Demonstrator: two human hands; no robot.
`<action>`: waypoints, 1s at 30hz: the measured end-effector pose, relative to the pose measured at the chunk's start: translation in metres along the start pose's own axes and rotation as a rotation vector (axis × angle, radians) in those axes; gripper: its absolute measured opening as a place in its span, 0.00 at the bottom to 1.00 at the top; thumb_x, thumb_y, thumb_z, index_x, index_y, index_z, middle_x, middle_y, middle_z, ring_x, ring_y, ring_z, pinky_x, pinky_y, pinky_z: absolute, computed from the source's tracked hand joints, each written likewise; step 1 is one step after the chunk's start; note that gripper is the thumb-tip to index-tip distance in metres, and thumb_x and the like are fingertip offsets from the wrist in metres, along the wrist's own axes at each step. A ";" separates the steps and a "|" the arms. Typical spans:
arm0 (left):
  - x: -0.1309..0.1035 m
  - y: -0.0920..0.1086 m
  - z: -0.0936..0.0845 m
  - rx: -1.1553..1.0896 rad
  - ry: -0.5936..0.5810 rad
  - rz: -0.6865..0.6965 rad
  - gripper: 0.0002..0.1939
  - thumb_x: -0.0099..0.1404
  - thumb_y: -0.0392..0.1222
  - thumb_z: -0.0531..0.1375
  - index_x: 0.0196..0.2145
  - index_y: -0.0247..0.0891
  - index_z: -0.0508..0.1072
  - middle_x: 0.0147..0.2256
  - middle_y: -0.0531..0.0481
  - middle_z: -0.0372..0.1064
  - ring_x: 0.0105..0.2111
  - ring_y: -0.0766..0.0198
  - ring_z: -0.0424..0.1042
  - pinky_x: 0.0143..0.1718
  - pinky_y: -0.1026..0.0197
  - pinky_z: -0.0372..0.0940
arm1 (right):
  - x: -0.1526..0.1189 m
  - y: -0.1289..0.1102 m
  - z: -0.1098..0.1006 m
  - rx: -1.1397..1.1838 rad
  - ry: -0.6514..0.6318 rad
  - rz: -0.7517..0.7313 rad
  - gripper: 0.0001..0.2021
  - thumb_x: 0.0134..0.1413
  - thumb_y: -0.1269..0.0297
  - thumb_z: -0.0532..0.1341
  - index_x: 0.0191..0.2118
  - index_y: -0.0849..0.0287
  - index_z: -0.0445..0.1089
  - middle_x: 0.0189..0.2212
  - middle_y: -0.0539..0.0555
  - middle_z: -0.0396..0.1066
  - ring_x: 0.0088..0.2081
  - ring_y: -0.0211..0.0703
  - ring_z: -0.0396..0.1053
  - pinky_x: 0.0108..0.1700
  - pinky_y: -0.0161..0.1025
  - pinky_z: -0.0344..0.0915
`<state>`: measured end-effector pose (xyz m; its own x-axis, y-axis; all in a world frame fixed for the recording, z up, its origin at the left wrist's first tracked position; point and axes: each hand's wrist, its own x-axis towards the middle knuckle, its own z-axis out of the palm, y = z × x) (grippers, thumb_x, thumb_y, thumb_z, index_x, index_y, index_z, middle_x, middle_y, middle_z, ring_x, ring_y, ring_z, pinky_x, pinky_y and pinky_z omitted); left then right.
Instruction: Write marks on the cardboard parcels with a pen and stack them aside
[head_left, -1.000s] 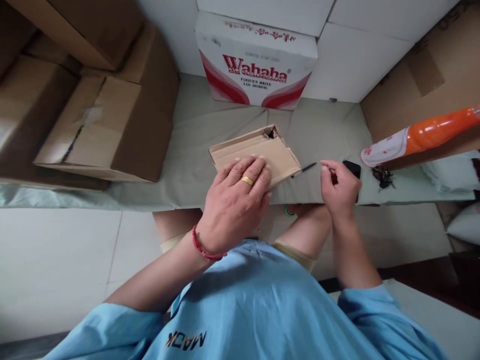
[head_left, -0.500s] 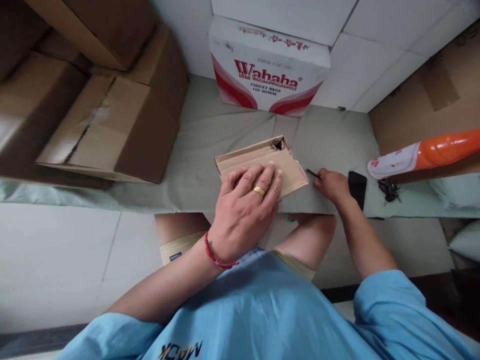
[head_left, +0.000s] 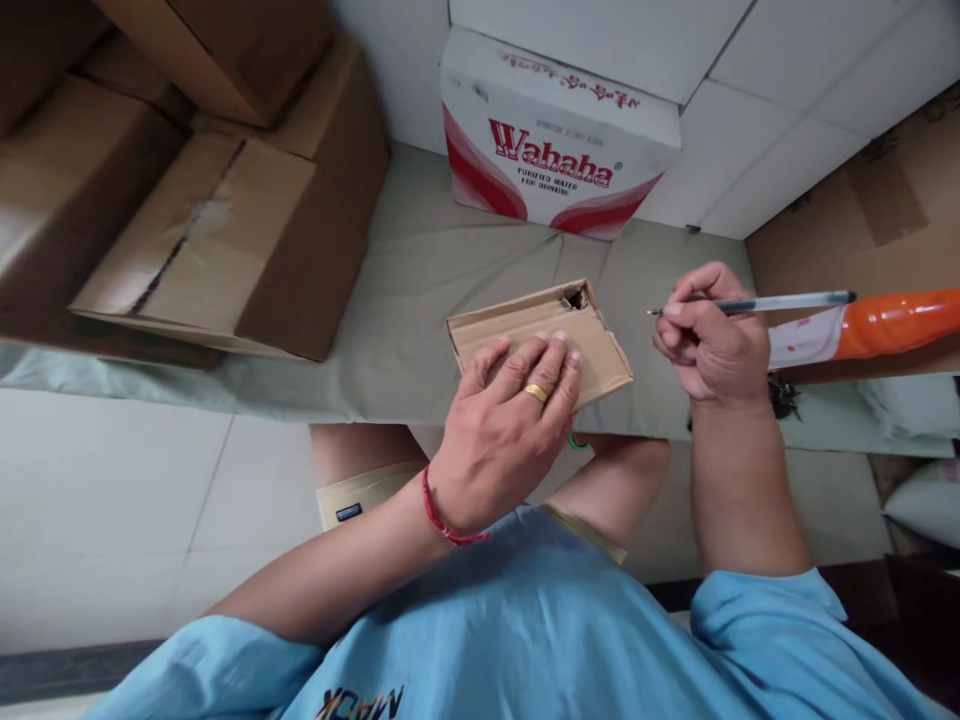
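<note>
A small flat cardboard box [head_left: 600, 350] lies on the cloth-covered surface [head_left: 405, 290], with a torn dark hole near its upper right corner. My left hand [head_left: 502, 430], with a gold ring and a red bracelet, rests flat on the box, fingers stretched out over its lower part. To the right of the box, my right hand [head_left: 712, 335] is raised with its fingers closed round a pen [head_left: 795, 301]. The pen's tip points left, towards the box, and does not touch it.
A white and red Wahaha box [head_left: 559, 150] stands at the back against the tiled wall. Large cardboard boxes [head_left: 195, 230] are stacked on the left. An orange bottle [head_left: 892, 325] and dark keys [head_left: 784, 398] are beyond my right hand, beside a big carton [head_left: 862, 230].
My right hand has risen from the cloth and moved right and up, with the pen now lying level in its fingers. The view has shifted slightly; my left hand stays on the box.
</note>
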<state>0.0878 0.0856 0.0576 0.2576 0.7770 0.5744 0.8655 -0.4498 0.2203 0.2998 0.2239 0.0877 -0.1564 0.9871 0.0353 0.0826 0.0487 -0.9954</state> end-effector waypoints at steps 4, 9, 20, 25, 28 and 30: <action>0.001 0.000 -0.002 -0.011 -0.022 -0.003 0.21 0.77 0.37 0.59 0.65 0.33 0.74 0.66 0.35 0.74 0.64 0.45 0.76 0.66 0.41 0.66 | 0.006 -0.020 0.045 -0.089 -0.025 -0.135 0.24 0.69 0.35 0.56 0.35 0.52 0.66 0.22 0.46 0.62 0.18 0.33 0.54 0.20 0.35 0.46; 0.000 0.000 0.000 -0.020 0.018 -0.005 0.21 0.76 0.35 0.60 0.64 0.30 0.75 0.64 0.34 0.76 0.63 0.44 0.77 0.66 0.41 0.67 | 0.012 -0.015 0.077 -0.342 -0.052 -0.274 0.21 0.75 0.43 0.55 0.36 0.53 0.66 0.28 0.48 0.62 0.25 0.34 0.59 0.27 0.34 0.59; -0.002 -0.004 0.002 -0.103 0.004 -0.022 0.21 0.77 0.35 0.59 0.64 0.36 0.75 0.65 0.37 0.75 0.66 0.47 0.75 0.68 0.41 0.68 | 0.003 0.009 0.062 -0.428 0.027 -0.397 0.09 0.72 0.55 0.60 0.44 0.51 0.76 0.28 0.49 0.65 0.31 0.39 0.69 0.31 0.38 0.66; -0.001 -0.005 0.001 -0.078 0.017 -0.006 0.19 0.77 0.35 0.59 0.63 0.35 0.76 0.65 0.37 0.76 0.65 0.47 0.76 0.67 0.41 0.68 | 0.002 0.012 0.063 -0.627 0.097 -0.470 0.15 0.75 0.50 0.55 0.47 0.49 0.76 0.27 0.50 0.61 0.31 0.42 0.68 0.31 0.41 0.63; -0.001 -0.005 0.001 -0.077 0.028 0.004 0.19 0.77 0.36 0.59 0.62 0.32 0.76 0.64 0.35 0.76 0.64 0.46 0.77 0.66 0.41 0.68 | 0.002 0.011 0.063 -0.676 0.103 -0.495 0.16 0.75 0.48 0.54 0.47 0.50 0.75 0.27 0.50 0.61 0.31 0.42 0.67 0.31 0.41 0.63; -0.002 -0.005 0.002 -0.112 0.017 -0.010 0.20 0.77 0.36 0.59 0.64 0.34 0.75 0.64 0.36 0.76 0.65 0.46 0.76 0.66 0.41 0.68 | 0.002 0.010 0.064 -0.670 0.110 -0.496 0.16 0.76 0.51 0.53 0.45 0.50 0.75 0.27 0.51 0.62 0.31 0.42 0.67 0.32 0.41 0.63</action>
<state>0.0834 0.0871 0.0540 0.2411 0.7747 0.5846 0.8141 -0.4893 0.3126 0.2378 0.2162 0.0720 -0.2343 0.8347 0.4984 0.6017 0.5272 -0.6000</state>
